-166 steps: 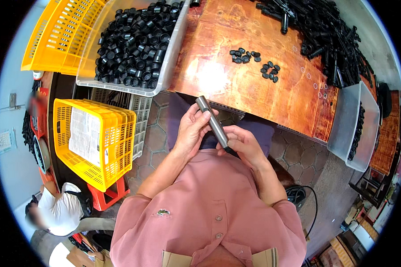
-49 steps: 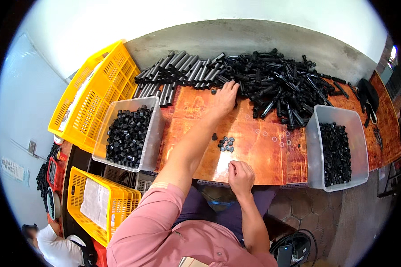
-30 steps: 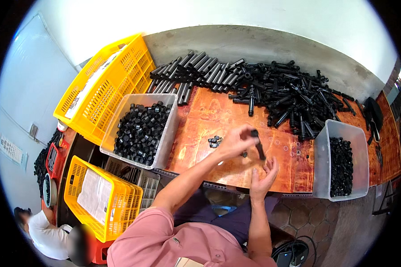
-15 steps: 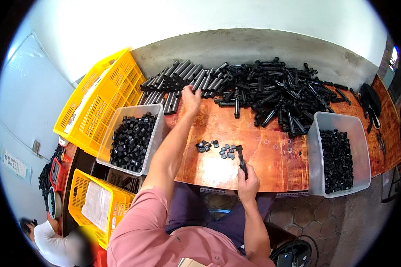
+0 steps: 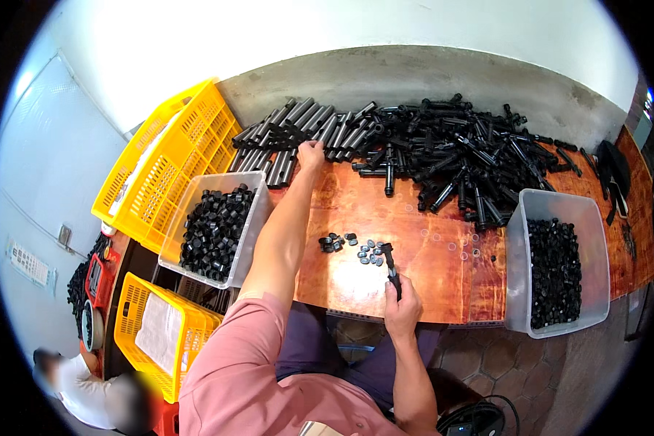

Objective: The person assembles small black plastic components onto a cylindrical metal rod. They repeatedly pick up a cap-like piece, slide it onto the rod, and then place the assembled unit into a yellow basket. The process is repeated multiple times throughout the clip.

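Where the counter ends on the left, two yellow crates and a clear bin of small black caps sit within an arm's sweep, seemingly so that small parts stay sorted and close by. Against the back wall lies a row of grey-black tubes, laid side by side and so easy to pick off singly. The left hand is stretched out to that row, its fingers curled down onto a tube end; whether it has already closed on one I cannot tell. A few loose caps are scattered on the bare wood just ahead of the person, likely kept there for quick fitting. Just right of them, the right hand rests at the near edge, wrapped around the lower end of a short black rod, which points away across the wood, parked while the other arm reaches. Further right spreads a tangled heap of black rods, and a second clear bin of dark pieces stands at the counter's right end.
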A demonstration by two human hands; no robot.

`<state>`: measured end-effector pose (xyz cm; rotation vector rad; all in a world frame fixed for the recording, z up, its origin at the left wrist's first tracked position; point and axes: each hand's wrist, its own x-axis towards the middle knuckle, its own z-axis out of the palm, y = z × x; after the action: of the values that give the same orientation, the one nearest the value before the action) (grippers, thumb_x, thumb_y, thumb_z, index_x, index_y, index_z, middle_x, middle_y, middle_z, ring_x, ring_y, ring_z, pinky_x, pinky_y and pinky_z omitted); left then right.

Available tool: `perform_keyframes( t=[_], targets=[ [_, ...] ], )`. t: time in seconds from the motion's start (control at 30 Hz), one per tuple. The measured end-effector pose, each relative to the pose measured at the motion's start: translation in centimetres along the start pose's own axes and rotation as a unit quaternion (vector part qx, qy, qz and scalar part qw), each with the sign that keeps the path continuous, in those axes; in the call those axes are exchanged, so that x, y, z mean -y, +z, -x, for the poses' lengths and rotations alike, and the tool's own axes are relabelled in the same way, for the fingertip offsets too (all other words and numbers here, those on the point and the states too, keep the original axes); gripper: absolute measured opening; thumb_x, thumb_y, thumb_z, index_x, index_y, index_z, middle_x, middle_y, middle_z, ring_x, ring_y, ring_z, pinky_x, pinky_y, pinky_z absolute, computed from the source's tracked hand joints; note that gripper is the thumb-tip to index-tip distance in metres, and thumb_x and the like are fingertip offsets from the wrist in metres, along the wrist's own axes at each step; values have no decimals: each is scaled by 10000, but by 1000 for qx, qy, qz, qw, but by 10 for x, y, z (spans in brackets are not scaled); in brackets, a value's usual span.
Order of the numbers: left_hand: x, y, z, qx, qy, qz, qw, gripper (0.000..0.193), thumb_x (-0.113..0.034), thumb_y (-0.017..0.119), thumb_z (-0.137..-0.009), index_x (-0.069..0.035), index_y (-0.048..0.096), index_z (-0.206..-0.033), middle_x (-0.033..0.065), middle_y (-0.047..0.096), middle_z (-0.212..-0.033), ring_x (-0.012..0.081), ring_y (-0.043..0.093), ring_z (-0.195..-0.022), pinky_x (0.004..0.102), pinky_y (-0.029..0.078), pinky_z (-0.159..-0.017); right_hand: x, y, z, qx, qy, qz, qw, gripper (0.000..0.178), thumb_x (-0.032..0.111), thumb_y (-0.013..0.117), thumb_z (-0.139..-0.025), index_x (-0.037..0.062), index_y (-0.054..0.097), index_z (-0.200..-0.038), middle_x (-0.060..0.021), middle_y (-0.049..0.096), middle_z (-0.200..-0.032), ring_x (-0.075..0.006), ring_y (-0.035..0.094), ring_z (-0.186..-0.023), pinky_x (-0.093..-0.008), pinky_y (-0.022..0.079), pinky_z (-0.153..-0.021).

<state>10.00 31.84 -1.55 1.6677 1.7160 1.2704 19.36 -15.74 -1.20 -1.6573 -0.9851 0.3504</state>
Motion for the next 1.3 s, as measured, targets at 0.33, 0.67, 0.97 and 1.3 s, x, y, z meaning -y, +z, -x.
perform_keyframes(
  t=[0.33, 0.67, 0.97, 1.3],
  targets=[
    [-61, -126, 208, 387, -264, 663, 584, 432, -157, 620, -947, 34, 539, -1326, 129, 622, -1076, 226, 618, -932, 304, 550, -849, -3, -1, -5, -14, -5, 24, 1000, 259, 200, 590, -949, 17, 639, -1125, -222, 677, -909, -424, 652, -864, -460, 492, -727],
    [-47, -213, 292, 417, -75, 396, 815, 396, -208, 718, -908, 4, 624, -1229, 49, 693, -977, 120, 657, -870, 267, 502, -770, -12, 7, -3, -22, -20, 44, 999, 250, 217, 597, -955, 5, 639, -1079, -230, 666, -886, -416, 645, -852, -458, 486, -731],
    [-53, -213, 298, 420, -70, 391, 816, 488, -121, 637, -911, -11, 447, -1347, 79, 632, -957, 212, 661, -923, 346, 544, -845, -10, 8, -3, -15, -9, 32, 999, 239, 218, 594, -950, 20, 638, -1074, -225, 664, -862, -421, 639, -821, -463, 481, -709],
    [-59, -202, 276, 418, -213, 594, 653, 323, -218, 472, -981, -54, 474, -1260, 72, 570, -849, 193, 554, -669, 305, 475, -651, -4, 4, 0, -11, -71, 63, 995, 211, 175, 617, -934, 27, 647, -1082, -214, 677, -897, -414, 655, -821, -456, 494, -695]
  ],
)
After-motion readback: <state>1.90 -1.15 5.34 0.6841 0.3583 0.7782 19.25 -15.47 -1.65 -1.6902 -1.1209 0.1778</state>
